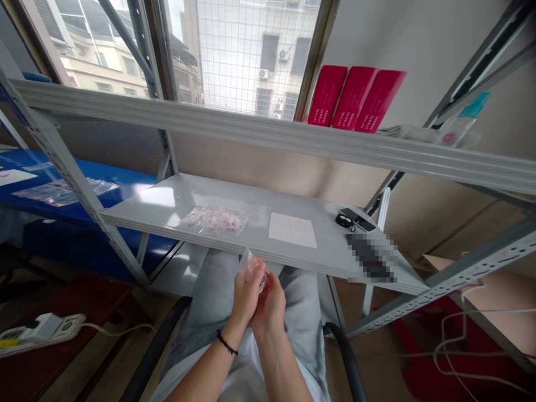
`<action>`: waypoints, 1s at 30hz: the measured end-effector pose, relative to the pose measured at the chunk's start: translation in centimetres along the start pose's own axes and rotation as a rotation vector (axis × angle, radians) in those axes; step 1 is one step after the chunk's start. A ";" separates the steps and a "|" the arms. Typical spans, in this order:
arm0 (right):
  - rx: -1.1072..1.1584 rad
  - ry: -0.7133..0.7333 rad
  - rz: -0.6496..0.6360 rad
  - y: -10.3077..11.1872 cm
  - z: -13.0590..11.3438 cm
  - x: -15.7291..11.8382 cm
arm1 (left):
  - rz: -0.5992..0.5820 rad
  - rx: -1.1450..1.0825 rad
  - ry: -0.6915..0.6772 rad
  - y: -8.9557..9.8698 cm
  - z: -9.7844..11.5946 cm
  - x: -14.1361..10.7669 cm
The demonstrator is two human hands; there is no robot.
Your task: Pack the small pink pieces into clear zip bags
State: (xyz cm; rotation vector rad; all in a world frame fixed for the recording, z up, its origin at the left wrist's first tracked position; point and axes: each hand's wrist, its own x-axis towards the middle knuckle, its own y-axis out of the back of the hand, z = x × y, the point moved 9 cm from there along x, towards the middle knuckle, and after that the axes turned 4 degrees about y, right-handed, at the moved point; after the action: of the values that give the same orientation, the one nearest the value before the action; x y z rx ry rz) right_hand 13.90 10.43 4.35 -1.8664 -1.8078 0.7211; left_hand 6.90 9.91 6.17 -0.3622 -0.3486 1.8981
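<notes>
In the head view, a clear bag (215,221) with small reddish pieces inside lies on the tabletop (251,195). Over the lap, left hand (246,296) and right hand (269,307) nearly close their grip around a smaller plastic packet (248,260), contents unclear.

Above me three red boxes (354,98) stand on a shelf (234,120); a cloth (410,132) lies between them and a spray bottle (460,126); on my left sits a power strip (67,329).
</notes>
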 end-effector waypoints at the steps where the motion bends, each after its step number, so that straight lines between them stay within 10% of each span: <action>1: 0.022 -0.008 0.033 0.5 0.3 0.1 | -0.010 -0.001 0.016 -0.1 -0.2 0.0; 6: 0.295 -0.121 0.269 2.7 1.8 -0.2 | -0.047 -0.074 0.114 -1.0 0.1 -0.1; 12: 0.292 -0.123 0.134 2.7 -2.8 2.0 | -0.196 -0.190 -0.016 -4.5 6.9 7.0; 21: -0.980 0.414 -0.067 -0.9 -17.9 15.3 | -0.239 0.438 0.114 -8.3 8.7 25.9; 30: -1.747 0.543 -0.188 -1.3 -16.9 20.0 | -0.239 1.140 -0.313 -8.6 9.1 26.8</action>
State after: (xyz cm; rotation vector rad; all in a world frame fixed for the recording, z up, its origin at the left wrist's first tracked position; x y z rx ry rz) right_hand 23.92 31.21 16.81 -2.1149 -2.1600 -1.8559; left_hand 1.42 37.31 15.75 0.7080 0.4858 1.6200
